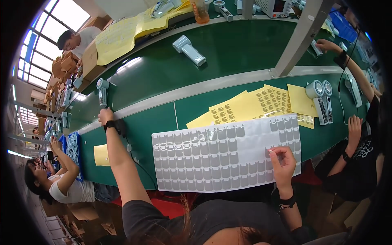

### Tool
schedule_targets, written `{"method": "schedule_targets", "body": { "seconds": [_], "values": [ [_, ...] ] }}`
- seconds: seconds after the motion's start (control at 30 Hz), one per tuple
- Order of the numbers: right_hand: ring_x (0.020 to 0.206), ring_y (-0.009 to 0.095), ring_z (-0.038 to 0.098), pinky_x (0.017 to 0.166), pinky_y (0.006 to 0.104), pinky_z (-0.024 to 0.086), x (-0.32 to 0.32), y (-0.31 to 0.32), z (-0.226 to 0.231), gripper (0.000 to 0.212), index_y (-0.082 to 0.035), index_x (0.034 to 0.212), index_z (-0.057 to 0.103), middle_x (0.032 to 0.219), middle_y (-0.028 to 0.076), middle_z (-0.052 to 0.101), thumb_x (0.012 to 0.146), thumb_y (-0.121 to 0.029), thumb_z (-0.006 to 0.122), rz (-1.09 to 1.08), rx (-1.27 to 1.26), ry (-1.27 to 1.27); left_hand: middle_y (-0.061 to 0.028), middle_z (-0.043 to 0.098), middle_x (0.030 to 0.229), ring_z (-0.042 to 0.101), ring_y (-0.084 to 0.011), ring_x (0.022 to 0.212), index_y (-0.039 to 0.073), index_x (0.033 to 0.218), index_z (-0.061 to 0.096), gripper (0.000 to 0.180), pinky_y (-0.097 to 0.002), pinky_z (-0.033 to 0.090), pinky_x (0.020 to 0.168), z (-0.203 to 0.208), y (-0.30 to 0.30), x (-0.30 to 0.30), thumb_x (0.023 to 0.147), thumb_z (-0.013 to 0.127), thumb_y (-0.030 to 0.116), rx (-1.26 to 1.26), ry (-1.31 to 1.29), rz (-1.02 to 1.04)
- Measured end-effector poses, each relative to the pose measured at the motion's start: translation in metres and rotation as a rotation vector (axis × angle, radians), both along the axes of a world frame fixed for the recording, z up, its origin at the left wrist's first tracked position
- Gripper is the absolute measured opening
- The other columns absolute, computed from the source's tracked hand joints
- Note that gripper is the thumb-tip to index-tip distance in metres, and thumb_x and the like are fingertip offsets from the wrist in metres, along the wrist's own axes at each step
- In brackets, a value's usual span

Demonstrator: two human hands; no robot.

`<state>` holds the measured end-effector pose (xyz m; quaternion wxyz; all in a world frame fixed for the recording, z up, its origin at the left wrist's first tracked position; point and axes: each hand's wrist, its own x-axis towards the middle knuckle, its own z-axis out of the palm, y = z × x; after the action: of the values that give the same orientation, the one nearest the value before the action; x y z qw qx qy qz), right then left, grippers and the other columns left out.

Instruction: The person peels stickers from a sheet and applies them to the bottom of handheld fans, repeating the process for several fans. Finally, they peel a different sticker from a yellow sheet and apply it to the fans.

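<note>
Head view: mid-left, your left hand (106,116) meets a pale round-headed plastic device (103,94), grip unclear; lower right, your right hand (284,163) pinches, contents unclear, over a white sheet (254,149) of grey rounded stickers (197,162), likely fetch-and-peel, next needing a secure hold.

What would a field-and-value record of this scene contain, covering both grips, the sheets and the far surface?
Left grip: at the near end of a pale device; hold unclear
Right grip: over the label sheet, fingertips close together
Label sheet: white, grey labels, one patch bare
Yellow sheets: partly under the label sheet
Far green surface: carries a second pale device
</note>
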<state>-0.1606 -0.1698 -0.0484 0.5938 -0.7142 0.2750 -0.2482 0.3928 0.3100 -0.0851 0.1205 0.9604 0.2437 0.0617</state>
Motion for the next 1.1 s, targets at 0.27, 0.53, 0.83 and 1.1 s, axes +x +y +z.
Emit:
{"method": "schedule_targets", "body": {
  "seconds": [0.27, 0.53, 0.83, 1.1],
  "values": [
    [0.081, 0.009, 0.061, 0.077, 0.022, 0.048, 0.02, -0.044, 0.042, 0.008, 0.0, 0.092, 0.059, 0.091, 0.006, 0.067, 0.09, -0.004, 0.066, 0.072, 0.246, 0.033, -0.0273, 0.064, 0.113, 0.059, -0.0441, 0.11, -0.005, 0.117, 0.055, 0.059, -0.0487, 0.049, 0.092, -0.016, -0.011, 0.041, 0.082, 0.073, 0.039, 0.147, -0.522, -0.237],
    [0.075, 0.009, 0.061, 0.071, 0.0229, 0.048, 0.064, -0.069, 0.09, 0.011, 0.0, 0.086, 0.063, 0.083, 0.004, 0.067, 0.085, -0.007, 0.071, 0.184, -0.233, 0.204, -0.0241, 0.064, 0.112, 0.062, -0.0428, 0.101, 0.0, 0.114, 0.062, 0.049, -0.047, 0.051, 0.087, -0.01, 0.002, 0.041, 0.081, 0.076, 0.034, 0.082, -0.424, -0.375],
    [0.066, 0.018, 0.064, 0.065, 0.0287, 0.051, 0.155, -0.122, 0.006, 0.017, 0.001, 0.076, 0.067, 0.073, 0.009, 0.068, 0.078, -0.013, 0.076, 0.217, -0.443, 0.431, -0.0159, 0.059, 0.111, 0.061, -0.0314, 0.099, 0.0, 0.117, 0.064, 0.036, -0.0368, 0.051, 0.084, 0.1, -0.163, -0.14, 0.082, 0.073, 0.008, -0.106, -0.851, -0.9],
    [0.067, 0.022, 0.066, 0.065, 0.0302, 0.052, 0.165, -0.118, 0.009, 0.017, 0.0, 0.074, 0.068, 0.073, 0.012, 0.069, 0.076, -0.014, 0.076, 0.187, -0.57, 0.541, -0.0166, 0.057, 0.114, 0.058, -0.0368, 0.117, -0.003, 0.116, 0.063, 0.047, -0.0423, 0.054, 0.094, 0.119, -0.248, -0.343, 0.07, 0.075, -0.006, -0.187, -0.468, -1.851]
  ]
}}
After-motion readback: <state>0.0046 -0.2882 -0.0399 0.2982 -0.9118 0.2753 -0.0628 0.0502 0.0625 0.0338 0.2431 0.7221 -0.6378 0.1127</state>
